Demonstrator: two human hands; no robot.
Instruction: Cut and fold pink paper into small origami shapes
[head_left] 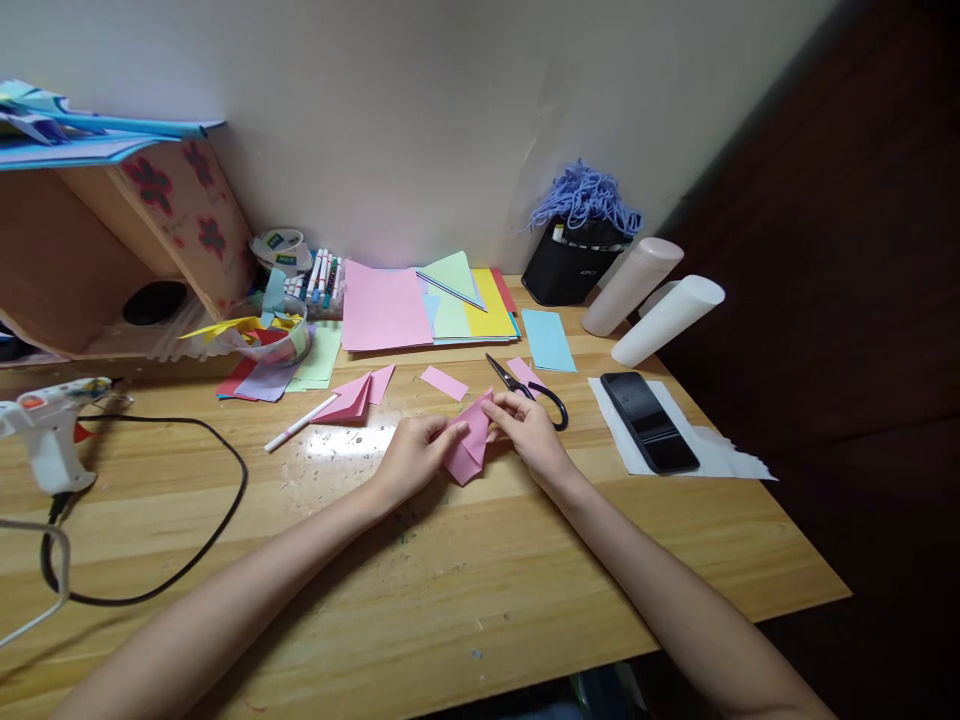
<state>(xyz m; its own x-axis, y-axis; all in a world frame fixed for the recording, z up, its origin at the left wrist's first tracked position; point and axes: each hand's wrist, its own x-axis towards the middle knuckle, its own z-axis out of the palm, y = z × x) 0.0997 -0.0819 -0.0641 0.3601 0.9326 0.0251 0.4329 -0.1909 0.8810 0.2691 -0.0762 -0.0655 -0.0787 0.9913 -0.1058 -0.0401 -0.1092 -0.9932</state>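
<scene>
A folded piece of pink paper (469, 452) is held just above the wooden table, between both hands. My left hand (414, 455) pinches its left side, thumb on top. At the upper right corner, my right hand (525, 432) grips the same paper between thumb and fingers. Black-handled scissors (556, 402) lie right behind my right hand, partly over a pink paper strip (525, 374). Another pink strip (444, 383) rests behind the held paper. To the left are folded pink papers (351, 398) and a white marker (300, 422) leaning against them.
A glue gun (45, 435) with a looping black cable stands at the left. Behind are a paper stack (386, 305), a bowl of scraps (277, 345) and a black holder (566, 268) with blue yarn. A phone (649, 422) and two white rolls (667, 320) sit right.
</scene>
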